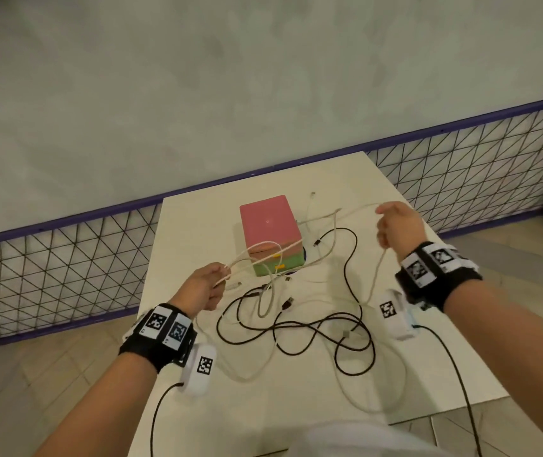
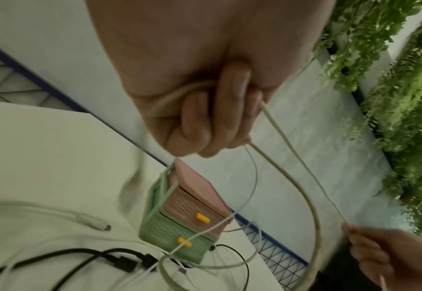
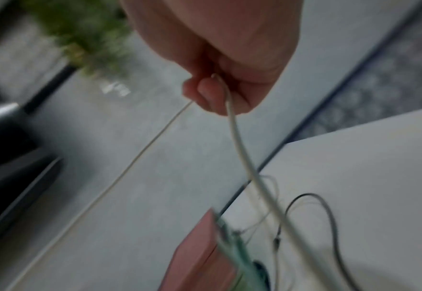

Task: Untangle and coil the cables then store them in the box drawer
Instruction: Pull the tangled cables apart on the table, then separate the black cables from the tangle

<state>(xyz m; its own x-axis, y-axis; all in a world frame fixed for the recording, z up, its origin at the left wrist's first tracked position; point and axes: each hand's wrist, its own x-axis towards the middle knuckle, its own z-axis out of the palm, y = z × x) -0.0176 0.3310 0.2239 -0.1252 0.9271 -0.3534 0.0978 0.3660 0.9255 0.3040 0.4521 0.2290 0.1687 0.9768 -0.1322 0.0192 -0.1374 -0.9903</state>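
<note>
- Left hand (image 1: 205,285) grips loops of white cable (image 1: 265,250), fingers curled.
- Right hand (image 1: 397,224) pinches the same cable, raised above the desk (image 1: 428,374).
- Black cable (image 1: 296,328) lies tangled before the box (image 1: 271,232).

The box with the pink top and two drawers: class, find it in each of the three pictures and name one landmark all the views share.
Head view: the box stands at the centre, on the far half of the white table.
Left wrist view: lower middle, below the left hand, its yellow drawer handles facing the camera.
Right wrist view: bottom edge, blurred.
Shared landmark: the white cable held in both hands.
</note>
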